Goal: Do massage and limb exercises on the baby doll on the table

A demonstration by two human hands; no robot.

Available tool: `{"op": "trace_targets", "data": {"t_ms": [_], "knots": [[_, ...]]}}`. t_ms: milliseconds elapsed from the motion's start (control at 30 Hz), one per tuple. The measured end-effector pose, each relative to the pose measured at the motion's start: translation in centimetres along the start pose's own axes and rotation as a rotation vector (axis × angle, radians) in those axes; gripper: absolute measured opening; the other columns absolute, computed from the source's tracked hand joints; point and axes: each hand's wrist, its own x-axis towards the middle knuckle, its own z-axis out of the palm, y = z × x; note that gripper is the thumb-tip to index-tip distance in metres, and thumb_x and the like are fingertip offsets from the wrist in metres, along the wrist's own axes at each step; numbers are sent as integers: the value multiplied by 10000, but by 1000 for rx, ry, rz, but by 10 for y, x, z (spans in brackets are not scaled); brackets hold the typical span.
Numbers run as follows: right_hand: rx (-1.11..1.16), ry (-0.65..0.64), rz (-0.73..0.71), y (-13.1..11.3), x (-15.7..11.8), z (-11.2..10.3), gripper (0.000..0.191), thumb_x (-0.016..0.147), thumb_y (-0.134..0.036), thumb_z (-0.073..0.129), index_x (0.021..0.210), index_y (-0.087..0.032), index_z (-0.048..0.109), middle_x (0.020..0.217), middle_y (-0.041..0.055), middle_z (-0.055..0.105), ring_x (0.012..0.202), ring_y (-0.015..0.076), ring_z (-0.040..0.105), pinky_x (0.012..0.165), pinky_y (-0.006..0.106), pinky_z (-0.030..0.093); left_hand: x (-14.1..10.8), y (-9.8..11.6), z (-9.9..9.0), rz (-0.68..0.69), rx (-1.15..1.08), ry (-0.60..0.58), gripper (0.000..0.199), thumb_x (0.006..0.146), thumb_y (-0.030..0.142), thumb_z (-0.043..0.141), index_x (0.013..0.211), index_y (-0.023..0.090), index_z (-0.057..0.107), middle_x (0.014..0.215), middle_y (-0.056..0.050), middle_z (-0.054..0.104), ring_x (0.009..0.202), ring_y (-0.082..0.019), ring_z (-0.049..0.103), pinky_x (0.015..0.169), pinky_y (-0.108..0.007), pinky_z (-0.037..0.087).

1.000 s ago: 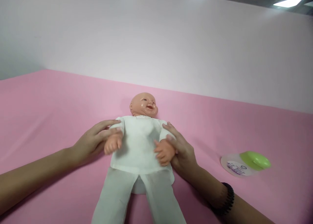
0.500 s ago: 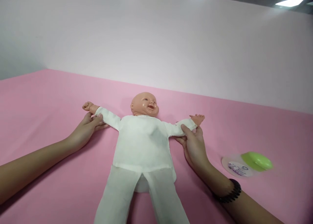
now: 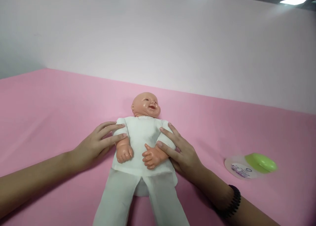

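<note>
A baby doll (image 3: 143,147) in a white top and white trousers lies on its back in the middle, its head away from me. Both doll arms are folded down over its belly. My left hand (image 3: 98,143) rests with spread fingers on the doll's sleeve at the left. On the other sleeve lies my right hand (image 3: 182,153), its fingers apart and flat against the cloth. Neither hand is closed round anything. The doll's feet are out of view.
A bottle (image 3: 249,166) with a bright green cap lies on the pink surface (image 3: 61,101) at the right. A pale wall (image 3: 158,38) stands behind. A black coil band (image 3: 233,201) is round my right wrist.
The doll's arms, stretched out sideways before, are now folded inward over its belly. Both my hands have moved inward and opened from their grip on the sleeves.
</note>
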Motion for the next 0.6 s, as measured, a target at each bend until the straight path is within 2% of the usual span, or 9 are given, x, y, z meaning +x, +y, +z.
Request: {"op": "trace_targets", "data": {"t_ms": [67, 100, 167, 233, 300, 333, 433, 500, 600], "knots": [[54, 40, 26, 0, 0, 3, 181, 854, -359, 763, 1035, -338, 771, 1300, 38, 737, 1460, 334, 517, 1107, 615, 524, 2, 2, -1, -49, -57, 38, 319, 950, 317, 657, 1268, 302, 676, 1397, -111, 661, 1325, -303, 590, 1145, -502, 478], [92, 81, 46, 0, 0, 4, 217, 852, -343, 759, 1069, -333, 759, 1310, 39, 732, 1445, 326, 536, 1135, 614, 501, 3, 3, -1, -112, -109, 74, 355, 940, 335, 672, 1293, 299, 650, 1405, -109, 652, 1322, -306, 596, 1143, -492, 483], [186, 241, 121, -1, 2, 7, 336, 840, -302, 761, 1172, -317, 710, 1329, 46, 716, 1406, 300, 577, 1182, 594, 461, 8, 1, -5, -309, -241, 196, 443, 930, 369, 691, 1353, 306, 573, 1433, -91, 623, 1325, -302, 600, 1127, -464, 507], [310, 465, 279, 2, 6, 6, 471, 820, -275, 772, 1268, -306, 630, 1333, 50, 699, 1344, 269, 622, 1169, 554, 487, 15, -6, -9, -566, -421, 340, 462, 939, 392, 688, 1358, 312, 511, 1431, -64, 609, 1317, -283, 611, 1109, -437, 529], [480, 655, 499, 9, 11, 2, 525, 793, -267, 776, 1275, -296, 572, 1268, 39, 703, 1228, 241, 681, 1068, 497, 579, 21, -17, -13, -780, -656, 458, 338, 962, 373, 654, 1262, 276, 531, 1362, -59, 641, 1277, -251, 640, 1107, -414, 540], [576, 723, 610, 14, 14, -1, 524, 771, -255, 773, 1249, -290, 561, 1206, 26, 708, 1147, 224, 708, 997, 455, 622, 24, -23, -15, -844, -767, 487, 247, 974, 341, 629, 1193, 253, 558, 1314, -63, 665, 1248, -233, 657, 1112, -402, 540], [819, 863, 839, 31, 20, -11, 461, 688, -174, 725, 1109, -274, 567, 987, -24, 674, 918, 162, 720, 809, 313, 668, 29, -34, -20, -875, -948, 508, 69, 949, 236, 612, 1016, 218, 616, 1157, -61, 719, 1141, -182, 691, 1112, -363, 547], [894, 927, 860, 38, 23, -17, 395, 669, -164, 691, 1029, -268, 564, 923, -34, 632, 860, 149, 705, 753, 276, 669, 31, -35, -21, -838, -977, 505, 63, 904, 215, 661, 922, 227, 602, 988, -17, 714, 1027, -153, 702, 1095, -350, 559], [938, 994, 827, 39, 27, -21, 274, 704, -221, 682, 928, -257, 530, 904, -36, 594, 832, 171, 708, 727, 319, 682, 31, -33, -23, -828, -1009, 542, 244, 846, 232, 721, 767, 240, 490, 733, 42, 579, 851, -135, 674, 1071, -365, 580]]}}
